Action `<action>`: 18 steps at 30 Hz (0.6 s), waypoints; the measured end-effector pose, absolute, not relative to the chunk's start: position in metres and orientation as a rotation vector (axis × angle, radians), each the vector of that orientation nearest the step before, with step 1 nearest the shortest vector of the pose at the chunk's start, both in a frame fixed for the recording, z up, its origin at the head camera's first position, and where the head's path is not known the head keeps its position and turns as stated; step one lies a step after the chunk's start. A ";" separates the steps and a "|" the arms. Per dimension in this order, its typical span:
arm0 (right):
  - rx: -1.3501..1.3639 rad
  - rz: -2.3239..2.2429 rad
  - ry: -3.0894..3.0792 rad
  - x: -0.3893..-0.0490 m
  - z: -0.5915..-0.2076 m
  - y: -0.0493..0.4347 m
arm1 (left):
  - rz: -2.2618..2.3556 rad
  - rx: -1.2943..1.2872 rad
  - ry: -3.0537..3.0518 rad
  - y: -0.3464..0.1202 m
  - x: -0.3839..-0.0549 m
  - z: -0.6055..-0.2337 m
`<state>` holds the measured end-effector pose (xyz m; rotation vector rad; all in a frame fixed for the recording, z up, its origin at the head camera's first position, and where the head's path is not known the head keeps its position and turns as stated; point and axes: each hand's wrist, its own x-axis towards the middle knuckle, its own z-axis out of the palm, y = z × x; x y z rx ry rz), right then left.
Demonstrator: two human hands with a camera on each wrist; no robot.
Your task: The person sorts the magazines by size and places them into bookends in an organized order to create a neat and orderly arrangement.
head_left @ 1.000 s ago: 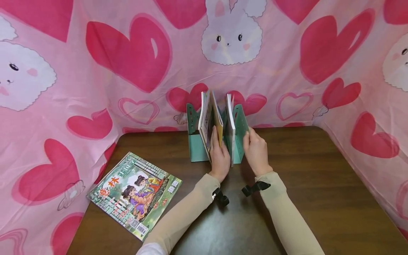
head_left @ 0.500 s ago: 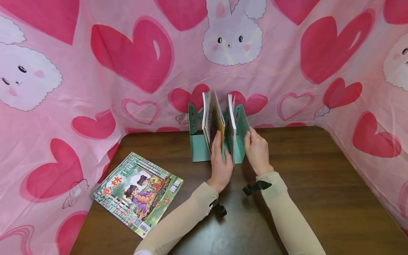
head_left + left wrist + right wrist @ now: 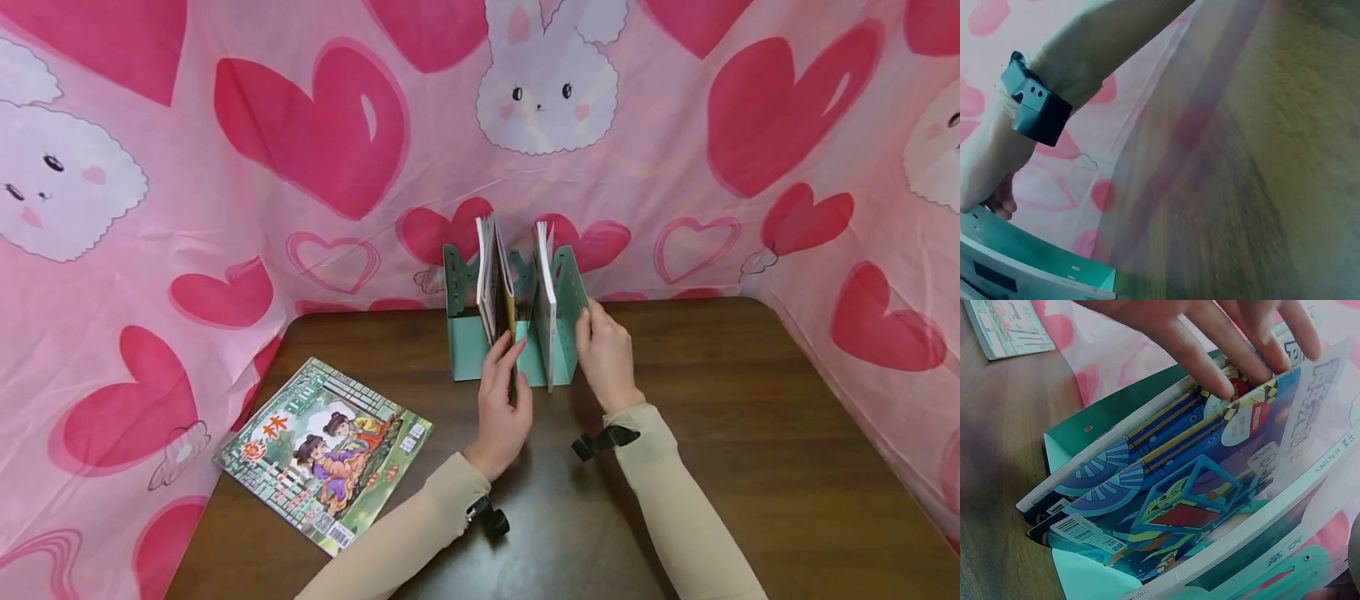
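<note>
A green book rack (image 3: 468, 354) stands at the far side of the table with magazines upright in it. My left hand (image 3: 502, 421) is at the near edge of the left group of magazines (image 3: 492, 287), its fingers extended. In the right wrist view, its fingers (image 3: 1200, 359) reach over blue-covered magazines (image 3: 1191, 509). A white-edged magazine (image 3: 551, 312) stands apart at the right of the rack. My right hand (image 3: 606, 357) grips the near edge of the rack's right panel (image 3: 570, 287); the left wrist view shows this hand (image 3: 994, 165) at the panel too.
A magazine (image 3: 322, 458) with two illustrated children on its cover lies flat on the left of the brown wooden table (image 3: 750, 433). A pink curtain (image 3: 442, 150) with hearts and rabbits hangs close behind the rack and along both sides.
My left hand has drawn back from between the magazines, toward me and slightly left. The left group has closed up, widening the gap to the right-hand magazine. My right hand keeps its hold.
</note>
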<state>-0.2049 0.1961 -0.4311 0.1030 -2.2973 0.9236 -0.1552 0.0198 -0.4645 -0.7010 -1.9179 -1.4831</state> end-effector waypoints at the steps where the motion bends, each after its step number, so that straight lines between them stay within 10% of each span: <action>1: 0.103 0.926 -2.300 -0.205 -0.431 0.196 | -1.484 -0.705 -1.911 0.017 -0.154 -0.464; 18: 0.102 0.923 -2.303 -0.205 -0.432 0.196 | -1.439 -0.698 -2.002 -0.035 -0.141 -0.475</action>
